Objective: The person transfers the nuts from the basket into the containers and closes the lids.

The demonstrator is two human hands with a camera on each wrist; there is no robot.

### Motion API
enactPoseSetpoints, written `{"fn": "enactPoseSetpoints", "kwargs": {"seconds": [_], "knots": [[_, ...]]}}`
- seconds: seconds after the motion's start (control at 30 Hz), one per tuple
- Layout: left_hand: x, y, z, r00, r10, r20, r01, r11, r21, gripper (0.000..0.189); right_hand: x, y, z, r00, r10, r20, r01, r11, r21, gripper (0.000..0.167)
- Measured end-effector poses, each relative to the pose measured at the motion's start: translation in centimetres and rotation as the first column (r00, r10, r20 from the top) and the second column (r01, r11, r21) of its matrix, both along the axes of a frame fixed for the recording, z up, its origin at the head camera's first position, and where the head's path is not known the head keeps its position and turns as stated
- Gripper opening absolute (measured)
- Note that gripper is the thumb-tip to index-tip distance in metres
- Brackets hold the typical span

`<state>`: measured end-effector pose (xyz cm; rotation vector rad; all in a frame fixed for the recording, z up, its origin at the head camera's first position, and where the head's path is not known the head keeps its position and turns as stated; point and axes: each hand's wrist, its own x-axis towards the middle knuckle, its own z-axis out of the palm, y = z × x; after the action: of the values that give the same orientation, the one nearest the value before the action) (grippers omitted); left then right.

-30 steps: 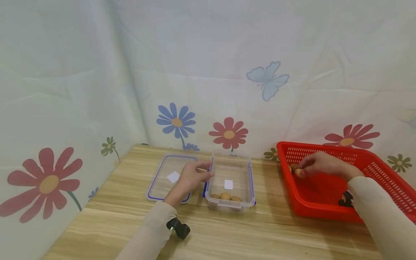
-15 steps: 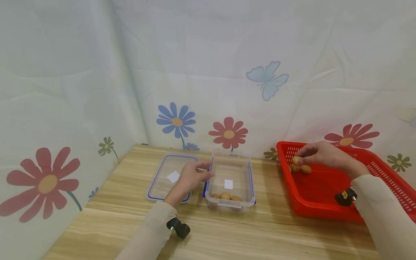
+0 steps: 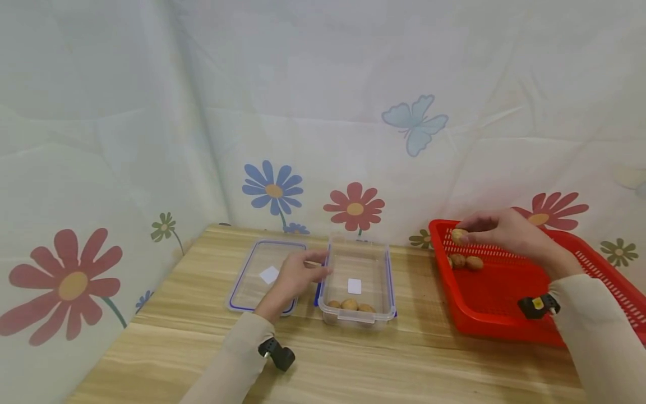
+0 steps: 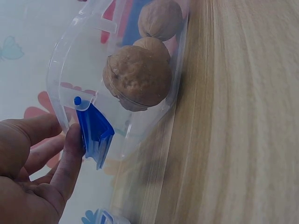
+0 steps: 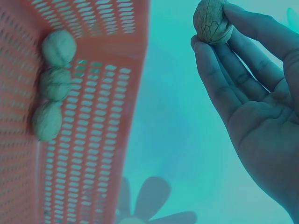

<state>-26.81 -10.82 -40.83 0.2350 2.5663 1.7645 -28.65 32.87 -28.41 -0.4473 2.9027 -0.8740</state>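
My right hand (image 3: 510,233) pinches a walnut (image 5: 212,22) between thumb and fingertips, raised over the left part of the red basket (image 3: 492,322). Three walnuts (image 5: 55,86) show inside that basket in the right wrist view. At the left wall of the clear plastic box (image 3: 354,261) is my left hand (image 3: 298,278), its thumb and a finger at the rim. The left wrist view shows those fingertips on the rim beside a blue latch (image 4: 96,130). Several walnuts (image 4: 138,77) lie at the near end of the box, partly hidden behind one another.
A clear lid (image 3: 252,275) with a blue seal lies on the wooden table (image 3: 404,359), left of the box. Small white labels mark the lid and the box. A flowered curtain (image 3: 313,112) hangs behind the table.
My right hand has lifted a walnut from the bottom of the red basket to about rim height, uncovering other walnuts below. The left hand has stayed at the box.
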Motion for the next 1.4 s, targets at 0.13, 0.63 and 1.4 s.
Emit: {"fn": "enactPoseSetpoints", "kwargs": {"seconds": [0.13,0.63,1.4], "knots": [[-0.1,0.0,0.0,1.0,-0.003,-0.006,0.003,1.0,-0.003,0.042,0.8,-1.2,0.9,1.0,0.005,-0.02,-0.005,1.0,-0.007,0.06],[-0.1,0.0,0.0,1.0,0.004,-0.017,-0.004,1.0,0.0,0.04,3.2,-6.0,0.5,0.991,0.069,-0.115,-0.089,0.979,-0.183,0.038],[-0.2,0.0,-0.3,1.0,0.005,-0.016,-0.005,1.0,-0.003,0.041,3.4,-13.3,-2.8,0.972,0.201,-0.122,-0.233,0.897,-0.377,0.03]]}}
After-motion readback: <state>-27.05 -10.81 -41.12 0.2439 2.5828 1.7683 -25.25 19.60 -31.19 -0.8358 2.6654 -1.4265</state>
